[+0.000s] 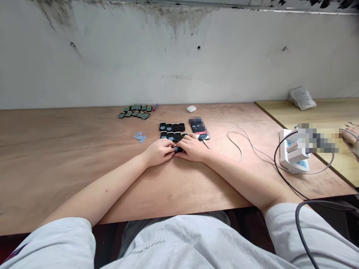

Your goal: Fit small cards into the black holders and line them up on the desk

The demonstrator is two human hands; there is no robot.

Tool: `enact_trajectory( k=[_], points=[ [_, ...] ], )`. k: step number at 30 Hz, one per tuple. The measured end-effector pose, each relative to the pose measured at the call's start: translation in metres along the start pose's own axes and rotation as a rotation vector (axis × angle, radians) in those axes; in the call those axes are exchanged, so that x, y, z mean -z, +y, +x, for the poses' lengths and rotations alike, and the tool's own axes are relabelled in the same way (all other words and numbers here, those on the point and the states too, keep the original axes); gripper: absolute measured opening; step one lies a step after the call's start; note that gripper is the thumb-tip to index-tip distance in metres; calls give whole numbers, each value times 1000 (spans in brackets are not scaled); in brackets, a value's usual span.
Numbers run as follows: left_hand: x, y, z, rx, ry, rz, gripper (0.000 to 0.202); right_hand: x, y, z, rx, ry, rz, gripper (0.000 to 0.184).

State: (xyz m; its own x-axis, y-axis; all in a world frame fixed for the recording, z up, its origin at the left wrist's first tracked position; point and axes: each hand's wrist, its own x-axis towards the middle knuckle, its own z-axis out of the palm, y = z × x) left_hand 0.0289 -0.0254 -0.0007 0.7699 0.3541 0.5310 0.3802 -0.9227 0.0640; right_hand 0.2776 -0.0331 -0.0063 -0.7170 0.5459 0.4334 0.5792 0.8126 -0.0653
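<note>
My left hand (159, 151) and my right hand (193, 148) rest on the wooden table (70, 157), fingers curled together around one small black frame part (178, 150) held between them. Just beyond my fingers lie two rows of the same black frame parts (172, 127), some with bluish inserts. A cluster of flat green-grey screen pieces (136, 111) lies farther back on the left. A few small pale blue pieces (140, 136) sit left of the black parts.
A phone (199, 129) with a lit screen lies right of the black parts, a white cable (238, 144) trailing from it. A white earbud case (191, 109) sits behind. A white power strip (293, 155) with black cords is at the right. Another person's hand (351, 135) shows at the far right.
</note>
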Motion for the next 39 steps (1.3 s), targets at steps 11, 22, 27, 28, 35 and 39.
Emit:
enact_trajectory(
  k=[11,22,27,28,35,39],
  points=[
    [1,2,1,-45,-124,20,24,1,3,-2,-5,-8,11,29],
    [1,4,2,36,-93,-20,24,0,0,-3,-10,10,-6,26],
    [-1,-4,1,107,-81,-75,22,0,3,-4,-17,3,15,25],
    [-2,-6,1,100,-75,-83,22,1,3,-4,-18,2,12,25],
    [-6,-8,-3,34,-24,-42,21,4,1,-6,-19,24,31,26],
    [-2,-16,-4,229,90,98,24,4,0,-8,-120,201,1,30]
  ],
)
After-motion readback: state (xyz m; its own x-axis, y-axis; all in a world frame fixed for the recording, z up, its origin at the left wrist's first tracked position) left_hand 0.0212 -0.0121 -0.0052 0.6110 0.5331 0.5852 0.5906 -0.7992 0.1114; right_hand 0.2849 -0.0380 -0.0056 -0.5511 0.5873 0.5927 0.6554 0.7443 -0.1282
